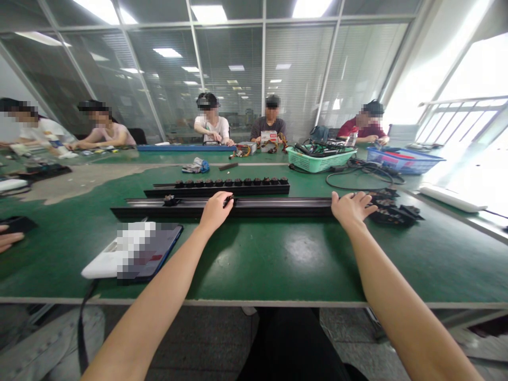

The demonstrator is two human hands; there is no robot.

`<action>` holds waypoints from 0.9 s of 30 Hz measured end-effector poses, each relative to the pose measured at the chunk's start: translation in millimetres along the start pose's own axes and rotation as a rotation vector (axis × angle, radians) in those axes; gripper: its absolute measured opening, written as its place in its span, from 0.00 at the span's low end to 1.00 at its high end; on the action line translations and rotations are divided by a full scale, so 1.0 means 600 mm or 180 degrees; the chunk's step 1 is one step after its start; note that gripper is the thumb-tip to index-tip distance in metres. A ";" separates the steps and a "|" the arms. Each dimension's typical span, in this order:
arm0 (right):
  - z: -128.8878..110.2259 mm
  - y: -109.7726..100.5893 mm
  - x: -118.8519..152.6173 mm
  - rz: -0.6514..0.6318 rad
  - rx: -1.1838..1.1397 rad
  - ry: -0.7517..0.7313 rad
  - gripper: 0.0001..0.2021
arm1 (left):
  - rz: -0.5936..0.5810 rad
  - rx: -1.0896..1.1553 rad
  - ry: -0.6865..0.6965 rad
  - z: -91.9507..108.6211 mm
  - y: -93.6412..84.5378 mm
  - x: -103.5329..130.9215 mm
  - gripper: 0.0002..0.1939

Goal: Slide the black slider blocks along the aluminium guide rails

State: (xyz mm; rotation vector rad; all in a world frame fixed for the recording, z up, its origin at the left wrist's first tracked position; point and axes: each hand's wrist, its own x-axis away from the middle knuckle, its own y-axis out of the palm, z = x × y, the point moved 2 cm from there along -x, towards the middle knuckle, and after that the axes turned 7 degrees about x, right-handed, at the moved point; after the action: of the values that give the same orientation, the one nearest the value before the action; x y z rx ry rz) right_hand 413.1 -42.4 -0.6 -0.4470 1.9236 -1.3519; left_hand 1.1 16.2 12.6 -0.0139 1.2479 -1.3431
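Note:
A long black metal rail [278, 210] lies across the table in front of me. My left hand [215, 212] is closed at its middle, with fingers round a small black part [227, 201] that is mostly hidden. Another small black part [170, 200] sits in the rail further left. At the rail's right end, my right hand [351, 211] is open with spread fingers, beside a pile of black parts [399, 212]. Behind stands a shorter black rail [222, 191] carrying a row of several small round black parts [238, 182].
Left of my forearm lie a white device [103, 260] and a dark phone [164, 254]. Further back are a grey-blue glove [196, 165], a green basket [317, 160] of cables and a blue basket [408, 163]. Several people sit across the table; another person's hand [8, 238] shows at the left edge.

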 end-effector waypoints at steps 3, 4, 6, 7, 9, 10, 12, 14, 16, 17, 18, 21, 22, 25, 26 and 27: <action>-0.003 -0.007 0.006 -0.0156 -0.0087 -0.0002 0.39 | -0.0001 -0.0004 0.0028 -0.002 0.001 -0.001 0.15; -0.004 -0.009 0.008 -0.0208 -0.0117 0.0004 0.39 | 0.0003 -0.0005 0.0033 -0.003 0.001 -0.001 0.15; -0.005 -0.011 0.010 -0.0299 -0.0166 0.0027 0.40 | 0.0007 -0.0012 0.0036 -0.003 0.001 -0.001 0.15; -0.006 -0.012 0.011 -0.0339 -0.0183 0.0029 0.40 | 0.0006 -0.0015 0.0034 -0.003 0.001 -0.001 0.15; -0.006 -0.012 0.010 -0.0411 -0.0210 0.0004 0.39 | -0.0001 -0.0017 0.0030 -0.002 0.001 -0.001 0.15; -0.006 -0.012 0.010 -0.0440 -0.0226 -0.0017 0.39 | -0.0003 -0.0014 0.0029 -0.002 0.000 -0.001 0.15; -0.006 -0.013 0.009 -0.0463 -0.0264 -0.0061 0.37 | -0.0002 -0.0003 0.0036 -0.001 0.000 -0.001 0.15; -0.005 -0.013 0.007 -0.0434 -0.0301 -0.0107 0.35 | -0.0002 0.0007 0.0049 0.000 0.000 -0.001 0.15; -0.003 -0.014 0.005 -0.0377 -0.0306 -0.0154 0.33 | 0.0006 0.0007 0.0049 0.000 0.000 0.000 0.15; -0.002 -0.014 0.004 -0.0355 -0.0288 -0.0176 0.32 | 0.0012 0.0003 0.0044 0.000 0.000 0.000 0.15; -0.001 -0.014 0.003 -0.0344 -0.0260 -0.0193 0.32 | 0.0014 0.0001 0.0035 0.000 0.000 0.000 0.15; -0.002 -0.013 0.001 -0.0343 -0.0175 -0.0200 0.31 | 0.0003 0.0000 0.0003 0.000 0.000 0.000 0.14; -0.003 -0.013 0.001 -0.0339 -0.0164 -0.0185 0.31 | 0.0000 0.0000 -0.0002 0.001 0.000 0.000 0.14; -0.007 -0.012 0.003 -0.0291 -0.0172 -0.0039 0.33 | 0.0001 0.0001 0.0006 0.002 -0.001 0.000 0.14; -0.008 -0.012 0.004 -0.0275 -0.0185 0.0019 0.33 | 0.0000 0.0003 0.0011 0.002 -0.001 0.000 0.14; -0.009 -0.012 0.005 -0.0263 -0.0204 0.0077 0.34 | 0.0000 0.0004 0.0012 0.002 -0.001 0.000 0.14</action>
State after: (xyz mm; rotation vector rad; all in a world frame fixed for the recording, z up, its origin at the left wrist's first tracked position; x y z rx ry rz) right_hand 406.1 -43.3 5.9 -0.5494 1.9920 -1.3565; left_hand 1.6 15.0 13.6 -0.0103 1.2503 -1.3444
